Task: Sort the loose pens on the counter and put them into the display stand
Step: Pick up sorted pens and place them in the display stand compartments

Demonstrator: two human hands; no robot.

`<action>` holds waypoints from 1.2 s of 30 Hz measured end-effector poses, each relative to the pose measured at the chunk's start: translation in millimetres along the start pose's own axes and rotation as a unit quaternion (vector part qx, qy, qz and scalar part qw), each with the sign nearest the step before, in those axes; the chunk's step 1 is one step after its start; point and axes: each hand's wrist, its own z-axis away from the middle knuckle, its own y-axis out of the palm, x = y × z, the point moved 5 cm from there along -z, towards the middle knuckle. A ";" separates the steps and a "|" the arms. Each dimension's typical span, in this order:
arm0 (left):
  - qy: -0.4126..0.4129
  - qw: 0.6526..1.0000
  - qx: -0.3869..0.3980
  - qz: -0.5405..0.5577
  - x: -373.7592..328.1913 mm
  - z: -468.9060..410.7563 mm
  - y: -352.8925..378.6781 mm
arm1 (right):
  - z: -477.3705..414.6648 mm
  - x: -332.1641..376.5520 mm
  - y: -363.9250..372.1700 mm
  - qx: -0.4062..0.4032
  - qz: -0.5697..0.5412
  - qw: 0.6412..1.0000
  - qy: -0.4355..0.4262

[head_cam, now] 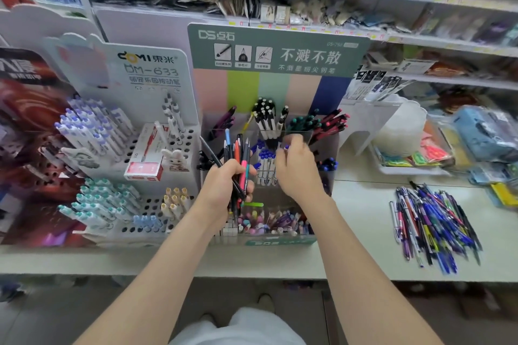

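Observation:
My left hand (224,187) grips a bundle of mixed pens (236,154) upright in front of the clear display stand (280,241) with the green header. My right hand (297,165) reaches over the stand's middle compartment and pinches a blue-capped pen (286,147) at its top, among the blue-capped white pens (265,162) standing there. Black-and-white pens (266,117) and dark red pens (330,123) fill the rear compartments. A pile of loose pens (431,221) lies on the white counter to the right.
A white perforated pen stand (157,70) with purple and teal pens stands to the left. A red box (145,157) leans in it. A white tray (406,168) of packets and a blue pouch (487,131) sit at the right. Shelves of goods rise behind.

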 end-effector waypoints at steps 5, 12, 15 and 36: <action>0.008 1.000 -0.027 0.011 7.0 3.4 -4.1 | 14.6 -7.2 12.2 0.047 -0.134 0.989 0.051; 0.016 0.997 -0.079 0.017 14.6 2.4 1.3 | -3.3 -27.2 9.5 -0.001 -0.050 0.998 0.035; 0.018 0.995 -0.099 0.007 14.2 -0.8 2.9 | -8.1 -33.1 5.7 -0.013 -0.082 0.996 0.045; 0.066 0.994 -0.088 -0.014 -1.2 -8.8 4.7 | -3.0 2.4 4.3 -0.056 0.041 0.987 -0.147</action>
